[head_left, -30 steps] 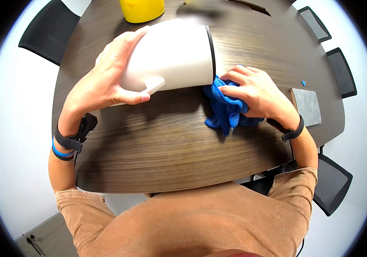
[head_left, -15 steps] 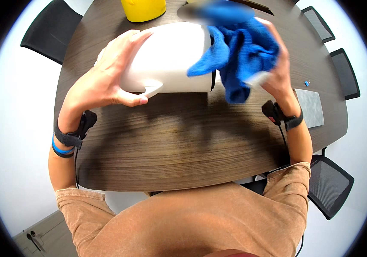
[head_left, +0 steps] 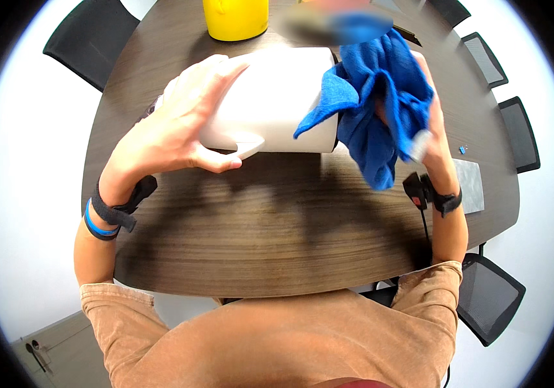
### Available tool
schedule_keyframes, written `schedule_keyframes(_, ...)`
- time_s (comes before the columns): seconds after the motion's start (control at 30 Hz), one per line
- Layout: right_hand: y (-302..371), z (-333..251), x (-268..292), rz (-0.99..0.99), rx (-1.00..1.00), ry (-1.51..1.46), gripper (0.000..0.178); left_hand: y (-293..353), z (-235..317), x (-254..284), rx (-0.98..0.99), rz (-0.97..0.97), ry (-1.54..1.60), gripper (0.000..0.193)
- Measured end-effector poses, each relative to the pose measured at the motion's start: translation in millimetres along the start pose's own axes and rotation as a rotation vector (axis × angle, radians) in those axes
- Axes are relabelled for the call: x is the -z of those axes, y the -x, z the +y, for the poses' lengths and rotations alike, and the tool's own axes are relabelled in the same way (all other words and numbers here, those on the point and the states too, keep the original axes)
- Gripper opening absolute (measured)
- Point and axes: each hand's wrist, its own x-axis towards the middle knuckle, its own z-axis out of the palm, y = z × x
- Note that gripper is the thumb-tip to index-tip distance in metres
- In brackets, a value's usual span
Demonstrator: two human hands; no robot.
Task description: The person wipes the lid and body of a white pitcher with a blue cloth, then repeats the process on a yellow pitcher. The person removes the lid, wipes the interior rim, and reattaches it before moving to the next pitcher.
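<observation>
A white kettle [head_left: 283, 103] lies tilted on its side above the table, with a short pointed spout near my left thumb and a dark rim at its right end. My left hand [head_left: 183, 119] is closed around its left end, the thumb beneath by the spout and the fingers over the top. In my right hand [head_left: 433, 119] a crumpled blue cloth [head_left: 377, 97] is gripped, hanging in folds against the kettle's right end. The cloth hides most of my right fingers. A small white tag shows at the cloth's edge.
The dark wood table [head_left: 257, 239] curves around in front of me. A yellow container [head_left: 235, 19] stands beyond the kettle. To the right lie a grey flat sheet [head_left: 469, 186] and a tiny blue piece [head_left: 462, 149]. Black chairs [head_left: 93, 39] surround the table. A blurred patch covers something at the top.
The whole view has shifted slightly, so the kettle, hands and yellow container appear lower and further right. My right hand and the cloth have moved a little at the kettle's right end.
</observation>
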Motion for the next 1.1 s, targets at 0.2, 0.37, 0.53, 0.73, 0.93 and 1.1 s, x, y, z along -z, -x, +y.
schedule_keyframes(0.2,3,51,-1,0.02,-0.306,0.339,0.065,0,4,2,-0.02,-0.007,-0.027,0.13)
schedule_keyframes(0.37,4,21,25,0.023,-0.181,0.567,0.065,7,6,-1,0.007,-0.011,-0.019,0.137)
schedule_keyframes(0.53,-8,-27,18,0.112,0.169,0.325,0.095,6,12,0,-0.002,-0.038,-0.049,0.142)
schedule_keyframes(0.73,-50,-60,-30,-0.383,0.283,0.715,0.086,20,26,1,0.028,-0.026,-0.115,0.142)
schedule_keyframes(0.93,-74,-4,21,-0.402,-0.509,0.3,0.068,36,52,3,0.032,-0.042,-0.121,0.141)
schedule_keyframes(1.1,-55,37,19,-0.235,-0.696,0.154,0.095,50,51,1,-0.016,-0.022,-0.158,0.136)
